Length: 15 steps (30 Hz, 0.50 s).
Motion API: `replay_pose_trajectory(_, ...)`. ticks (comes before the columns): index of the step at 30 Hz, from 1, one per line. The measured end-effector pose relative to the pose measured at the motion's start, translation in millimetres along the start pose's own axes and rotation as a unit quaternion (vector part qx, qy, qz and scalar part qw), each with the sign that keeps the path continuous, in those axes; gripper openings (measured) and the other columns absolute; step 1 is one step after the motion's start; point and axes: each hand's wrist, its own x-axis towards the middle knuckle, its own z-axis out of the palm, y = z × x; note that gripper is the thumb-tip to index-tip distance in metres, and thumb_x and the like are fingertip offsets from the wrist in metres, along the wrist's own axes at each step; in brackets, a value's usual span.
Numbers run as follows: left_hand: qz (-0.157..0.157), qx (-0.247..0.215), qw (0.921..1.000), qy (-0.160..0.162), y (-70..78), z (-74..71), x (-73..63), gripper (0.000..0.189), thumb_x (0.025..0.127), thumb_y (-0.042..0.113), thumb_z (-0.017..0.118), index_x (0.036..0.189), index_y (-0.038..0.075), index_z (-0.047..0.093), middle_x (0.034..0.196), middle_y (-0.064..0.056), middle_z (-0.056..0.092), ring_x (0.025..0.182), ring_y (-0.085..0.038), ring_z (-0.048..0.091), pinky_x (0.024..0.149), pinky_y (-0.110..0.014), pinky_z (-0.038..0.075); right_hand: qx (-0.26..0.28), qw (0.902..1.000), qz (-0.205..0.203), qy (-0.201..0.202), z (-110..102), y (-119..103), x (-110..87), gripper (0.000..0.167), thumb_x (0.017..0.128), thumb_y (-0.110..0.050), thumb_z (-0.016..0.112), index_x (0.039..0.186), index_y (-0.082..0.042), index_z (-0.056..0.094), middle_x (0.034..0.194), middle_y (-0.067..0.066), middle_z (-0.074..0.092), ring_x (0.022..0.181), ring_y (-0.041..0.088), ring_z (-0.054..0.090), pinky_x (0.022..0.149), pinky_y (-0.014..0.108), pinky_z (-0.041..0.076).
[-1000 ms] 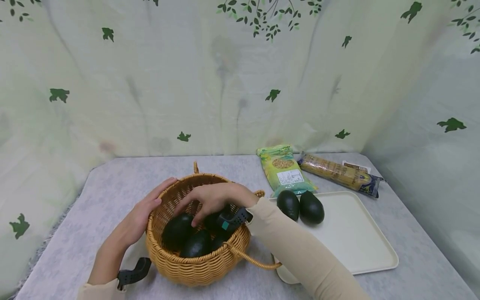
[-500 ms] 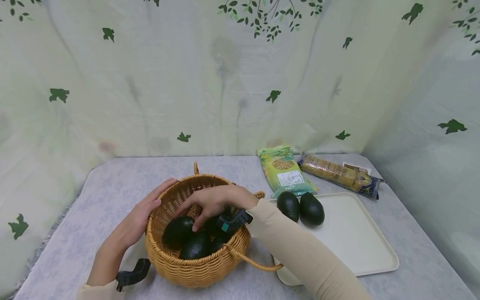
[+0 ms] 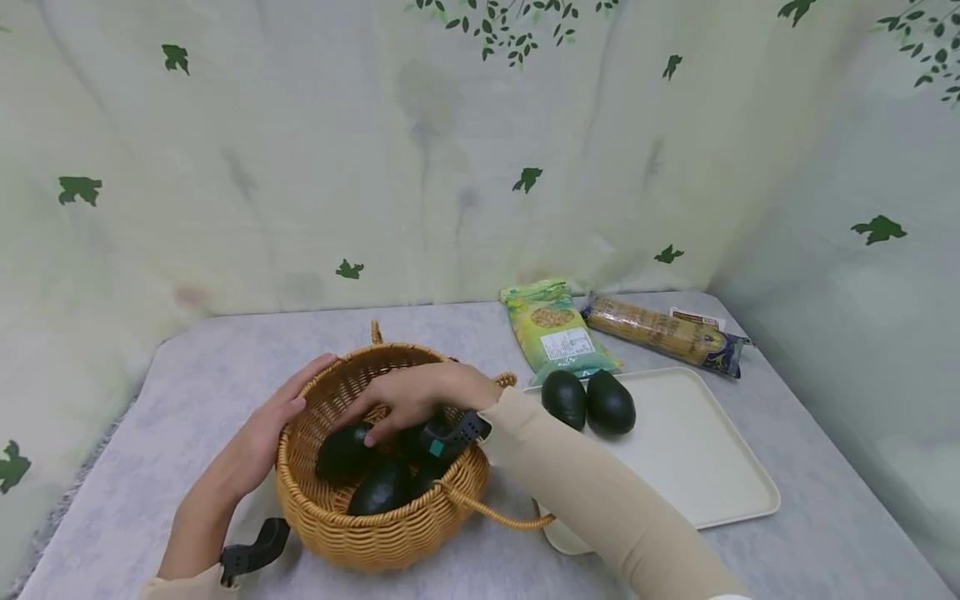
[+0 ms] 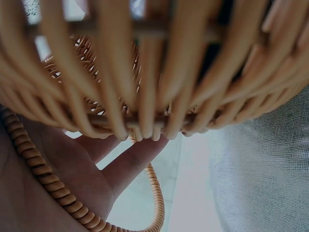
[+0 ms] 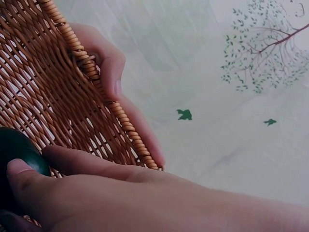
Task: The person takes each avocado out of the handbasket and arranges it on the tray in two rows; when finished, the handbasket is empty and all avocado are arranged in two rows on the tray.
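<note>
Head view: soft, even, fairly bright light, faint shadow on the worktop (image 3: pixel 150 450) beside the basket (image 3: pixel 375 537), small glints on the long packet (image 3: pixel 663 329) mid-rt. L wrist view: dim, near weave (image 4: pixel 113 58) blurred up top, washed-out bright patch btm ctr. R wrist view: dull, greyish, a bit soft, darkest lower L.

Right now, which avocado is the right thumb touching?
In the head view, the leftmost avocado in the wicker basket: the thumb of the right hand touches it and none of the others.
</note>
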Motion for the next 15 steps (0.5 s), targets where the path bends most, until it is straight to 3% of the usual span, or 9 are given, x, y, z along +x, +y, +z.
replay_pose_trajectory(3,0.003,0.002,1.0000,0.000,-1.2,0.2,1.0,0.051,0.114,0.027,0.020,0.165,0.031,0.023,0.169,-0.010,0.023,0.145,-0.046,0.032,0.095,-0.019,0.044,-0.004,1.0000,-0.002,0.001,-1.0,1.0,0.0,0.050,0.106,-0.023,0.059,0.155,-0.021,0.050,0.154,-0.010,0.052,0.133,-0.002,0.047,0.105,0.013,0.037)
replay_pose_trajectory(8,-0.002,0.001,1.0000,-0.001,-1.9,1.4,1.2,0.052,0.114,0.028,0.020,0.166,0.031,0.022,0.169,-0.012,0.023,0.144,-0.047,0.034,0.092,-0.023,0.048,0.001,0.9999,0.014,-0.002,-0.6,0.0,0.3,0.058,0.103,-0.029,0.065,0.157,-0.022,0.047,0.155,-0.008,0.051,0.134,0.000,0.047,0.107,0.015,0.036)
replay_pose_trajectory(11,-0.008,-0.003,1.0000,-0.003,-1.8,2.0,1.5,0.052,0.114,0.029,0.019,0.166,0.031,0.021,0.169,-0.014,0.022,0.144,-0.048,0.034,0.093,-0.038,0.053,-0.010,0.9997,0.023,0.002,-0.6,-0.3,0.6,0.060,0.100,-0.030,0.069,0.156,-0.023,0.048,0.154,-0.009,0.051,0.137,0.002,0.046,0.109,0.016,0.036)
replay_pose_trajectory(15,-0.010,-0.009,0.9999,-0.006,-1.9,2.1,2.4,0.052,0.114,0.029,0.018,0.166,0.030,0.019,0.169,-0.016,0.021,0.143,-0.050,0.033,0.092,-0.062,0.050,-0.033,0.9991,0.022,0.014,-1.1,1.7,1.6,0.055,0.101,-0.028,0.067,0.154,-0.024,0.052,0.153,-0.011,0.053,0.137,0.002,0.047,0.108,0.015,0.036)
